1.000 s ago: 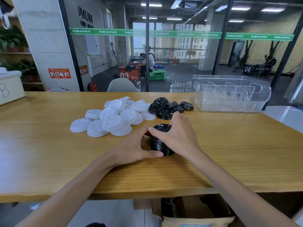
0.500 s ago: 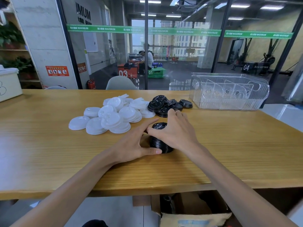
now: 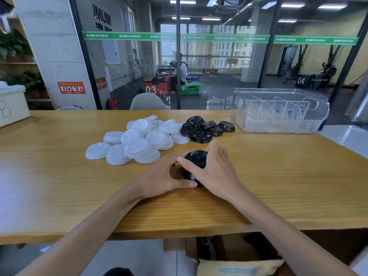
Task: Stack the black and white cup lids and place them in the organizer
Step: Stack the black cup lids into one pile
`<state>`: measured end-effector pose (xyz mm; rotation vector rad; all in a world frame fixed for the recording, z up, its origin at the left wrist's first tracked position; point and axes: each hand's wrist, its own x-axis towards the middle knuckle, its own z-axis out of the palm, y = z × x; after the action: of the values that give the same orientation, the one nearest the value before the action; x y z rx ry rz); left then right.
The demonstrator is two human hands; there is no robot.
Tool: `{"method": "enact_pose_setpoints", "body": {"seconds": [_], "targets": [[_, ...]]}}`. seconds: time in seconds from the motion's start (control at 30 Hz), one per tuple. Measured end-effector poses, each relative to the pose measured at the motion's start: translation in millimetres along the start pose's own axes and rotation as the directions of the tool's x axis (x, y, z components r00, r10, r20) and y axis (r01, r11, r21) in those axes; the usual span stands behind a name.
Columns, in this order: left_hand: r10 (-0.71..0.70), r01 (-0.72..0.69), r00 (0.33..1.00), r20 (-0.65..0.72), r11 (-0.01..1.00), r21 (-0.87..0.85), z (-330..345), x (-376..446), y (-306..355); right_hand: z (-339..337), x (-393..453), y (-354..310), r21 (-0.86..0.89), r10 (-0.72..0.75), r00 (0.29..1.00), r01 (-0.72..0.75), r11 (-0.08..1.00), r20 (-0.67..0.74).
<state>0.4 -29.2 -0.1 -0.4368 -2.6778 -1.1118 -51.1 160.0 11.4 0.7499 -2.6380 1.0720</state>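
A stack of black cup lids point(image 3: 196, 158) stands on the wooden table point(image 3: 59, 186) in front of me. My left hand point(image 3: 161, 176) grips its left side, thumb against the base. My right hand point(image 3: 213, 172) curls round its right side and top, covering much of the stack. Behind lie a loose pile of white lids point(image 3: 139, 140) and a smaller pile of black lids point(image 3: 205, 129). The clear plastic organizer point(image 3: 278, 110) with dividers sits at the back right, with nothing in it.
A cream bin marked B point(image 3: 12, 104) stands at the table's far left. A glass wall runs behind the table, with a chair back point(image 3: 148, 102) just beyond it. An open cardboard box point(image 3: 239, 261) sits on the floor under the table's front edge.
Both hands have stayed clasped round the black stack, with only slight shifts of the fingers. The camera view has drifted a little.
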Motion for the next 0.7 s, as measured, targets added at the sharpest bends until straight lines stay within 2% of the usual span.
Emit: {"method": "enact_pose_setpoints", "body": {"seconds": [0.1, 0.17, 0.53, 0.7], "targets": [[0.015, -0.015, 1.0, 0.006, 1.0, -0.011, 0, -1, 1, -14, -1, 11, 0.039, 0.003, 0.986, -0.01, 0.999, 0.164], [0.028, -0.028, 1.0, 0.002, 1.0, -0.01, 0, -1, 2, -19, -4, 17, -0.007, -0.017, 0.977, 0.019, 1.0, 0.215], [0.037, -0.037, 0.999, -0.003, 0.999, 0.003, 1, 3, -2, -19, -13, 20, -0.011, -0.02, 0.966, 0.023, 1.0, 0.258], [0.008, -0.008, 1.0, -0.003, 1.0, 0.018, 1, 2, -3, -20, -10, 22, 0.022, -0.045, 0.971, 0.041, 0.999, 0.235]]}}
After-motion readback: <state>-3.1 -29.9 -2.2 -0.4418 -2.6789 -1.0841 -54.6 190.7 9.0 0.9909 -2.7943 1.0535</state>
